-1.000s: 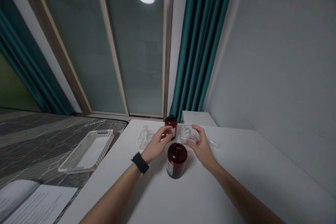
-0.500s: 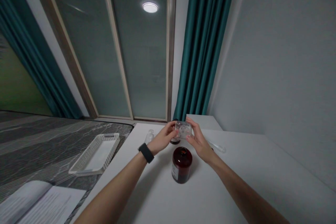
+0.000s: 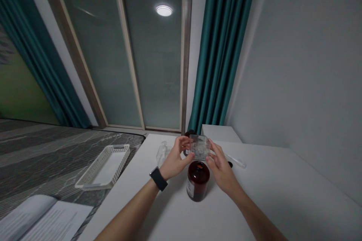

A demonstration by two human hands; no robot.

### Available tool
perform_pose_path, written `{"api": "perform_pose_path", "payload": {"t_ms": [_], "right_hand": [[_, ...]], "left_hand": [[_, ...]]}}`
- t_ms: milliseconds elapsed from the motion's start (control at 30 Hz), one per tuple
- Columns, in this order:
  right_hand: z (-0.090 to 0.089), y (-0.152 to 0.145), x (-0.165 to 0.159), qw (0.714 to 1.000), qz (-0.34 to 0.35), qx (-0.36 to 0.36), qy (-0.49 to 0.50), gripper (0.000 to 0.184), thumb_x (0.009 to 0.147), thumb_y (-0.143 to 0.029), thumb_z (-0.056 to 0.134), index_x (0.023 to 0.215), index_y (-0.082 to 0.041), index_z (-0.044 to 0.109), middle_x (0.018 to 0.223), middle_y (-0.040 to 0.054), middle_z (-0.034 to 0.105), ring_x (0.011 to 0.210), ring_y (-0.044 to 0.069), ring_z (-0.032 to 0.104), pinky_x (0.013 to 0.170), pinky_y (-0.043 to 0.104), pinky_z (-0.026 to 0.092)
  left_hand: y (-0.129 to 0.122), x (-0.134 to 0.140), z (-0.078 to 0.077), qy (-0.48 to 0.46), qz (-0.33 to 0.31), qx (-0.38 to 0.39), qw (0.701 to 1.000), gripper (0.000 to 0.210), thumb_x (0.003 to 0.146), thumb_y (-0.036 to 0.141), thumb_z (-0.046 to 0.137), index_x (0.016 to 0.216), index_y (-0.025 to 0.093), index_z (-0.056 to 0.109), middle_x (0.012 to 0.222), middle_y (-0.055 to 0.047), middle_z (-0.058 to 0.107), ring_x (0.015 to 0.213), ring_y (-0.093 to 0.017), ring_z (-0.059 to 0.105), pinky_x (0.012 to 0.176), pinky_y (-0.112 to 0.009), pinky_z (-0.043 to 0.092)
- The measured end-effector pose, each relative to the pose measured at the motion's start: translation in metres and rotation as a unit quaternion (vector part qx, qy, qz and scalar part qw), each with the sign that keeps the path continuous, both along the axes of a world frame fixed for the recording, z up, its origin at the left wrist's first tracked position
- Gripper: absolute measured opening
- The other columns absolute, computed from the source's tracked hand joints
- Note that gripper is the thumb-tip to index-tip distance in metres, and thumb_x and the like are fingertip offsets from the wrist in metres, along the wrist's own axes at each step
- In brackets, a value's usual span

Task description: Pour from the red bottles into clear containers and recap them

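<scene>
A clear, see-through container (image 3: 199, 147) is held up between my two hands, tilted over on its side. My left hand (image 3: 177, 160), with a black watch at its wrist, grips the left end with curled fingers and thumb. At the other end, my right hand (image 3: 220, 166) pinches it between thumb and fingers. Just below and nearer stands a brown glass bottle (image 3: 198, 180) with an uncapped mouth and a white label. A second dark bottle (image 3: 186, 152) is partly hidden behind the container and my left hand. Left of that hand stands a clear glass bottle (image 3: 162, 153).
A long clear tube (image 3: 235, 160) and a small black cap-like piece (image 3: 230, 164) lie right of my right hand on the white table (image 3: 271, 188). To the left are a white basket (image 3: 80, 185) and an open book (image 3: 53, 220). A white box (image 3: 220, 133) stands behind.
Both hands have come slightly down and nearer with the clear container, which now shows larger above the brown bottle. The view has shifted slightly.
</scene>
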State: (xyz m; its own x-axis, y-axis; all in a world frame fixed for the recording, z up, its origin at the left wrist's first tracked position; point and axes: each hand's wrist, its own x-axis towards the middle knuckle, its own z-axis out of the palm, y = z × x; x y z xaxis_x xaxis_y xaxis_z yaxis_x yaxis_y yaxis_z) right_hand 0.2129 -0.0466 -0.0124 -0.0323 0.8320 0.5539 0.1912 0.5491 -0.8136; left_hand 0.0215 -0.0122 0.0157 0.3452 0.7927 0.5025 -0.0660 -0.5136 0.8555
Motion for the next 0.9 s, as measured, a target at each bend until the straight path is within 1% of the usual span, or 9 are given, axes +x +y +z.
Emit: {"api": "perform_pose_path", "payload": {"t_ms": [100,233,333,500,733,900], "right_hand": [[0.000,-0.004,-0.001,1.000,-0.004,0.001,-0.004,0.051,0.098,-0.037,0.050,0.148,-0.035,0.038,0.148,0.0065,0.041,0.137,0.025,0.043,0.111,0.044,0.044],[-0.002,-0.007,-0.001,1.000,-0.014,-0.002,-0.020,0.051,0.099,-0.036,0.049,0.148,-0.035,0.038,0.152,0.0058,0.040,0.138,0.026,0.043,0.114,0.048,0.039],[-0.004,-0.008,-0.001,1.000,-0.019,0.004,-0.016,0.051,0.099,-0.035,0.049,0.148,-0.035,0.037,0.155,0.0047,0.039,0.140,0.026,0.041,0.115,0.050,0.038],[-0.007,-0.009,-0.001,1.000,-0.017,0.008,-0.002,0.050,0.098,-0.034,0.050,0.147,-0.033,0.040,0.155,0.0045,0.040,0.142,0.026,0.039,0.116,0.048,0.037],[-0.008,-0.011,-0.001,1.000,-0.021,0.014,0.001,0.048,0.098,-0.033,0.051,0.146,-0.033,0.042,0.154,0.0054,0.042,0.141,0.026,0.039,0.116,0.048,0.037],[-0.004,-0.012,-0.003,0.999,-0.032,0.038,0.003,0.046,0.097,-0.031,0.052,0.142,-0.033,0.045,0.153,0.0061,0.042,0.141,0.026,0.040,0.115,0.048,0.039]], "left_hand": [[-0.004,-0.001,-0.001,0.000,-0.003,0.010,1.000,0.042,0.088,0.034,0.068,0.120,0.021,0.045,0.129,-0.013,0.052,0.117,-0.025,0.056,0.106,-0.047,0.044],[-0.010,-0.004,0.000,-0.002,-0.005,0.030,1.000,0.041,0.089,0.029,0.067,0.124,0.022,0.047,0.131,-0.013,0.051,0.123,-0.027,0.054,0.107,-0.047,0.046],[-0.012,-0.004,0.000,0.007,0.002,0.052,0.999,0.043,0.089,0.025,0.066,0.128,0.022,0.048,0.132,-0.012,0.052,0.125,-0.026,0.053,0.111,-0.048,0.043],[-0.013,-0.005,-0.002,0.021,0.009,0.073,0.997,0.046,0.090,0.022,0.064,0.133,0.023,0.047,0.137,-0.012,0.051,0.129,-0.026,0.051,0.115,-0.049,0.038],[-0.015,-0.008,-0.003,0.058,0.051,0.117,0.990,0.049,0.090,0.020,0.064,0.136,0.025,0.047,0.141,-0.012,0.050,0.131,-0.028,0.048,0.110,-0.049,0.044],[-0.015,-0.008,-0.003,0.059,0.057,0.123,0.989,0.050,0.090,0.019,0.063,0.137,0.026,0.046,0.143,-0.012,0.048,0.133,-0.028,0.046,0.111,-0.050,0.043]]}}
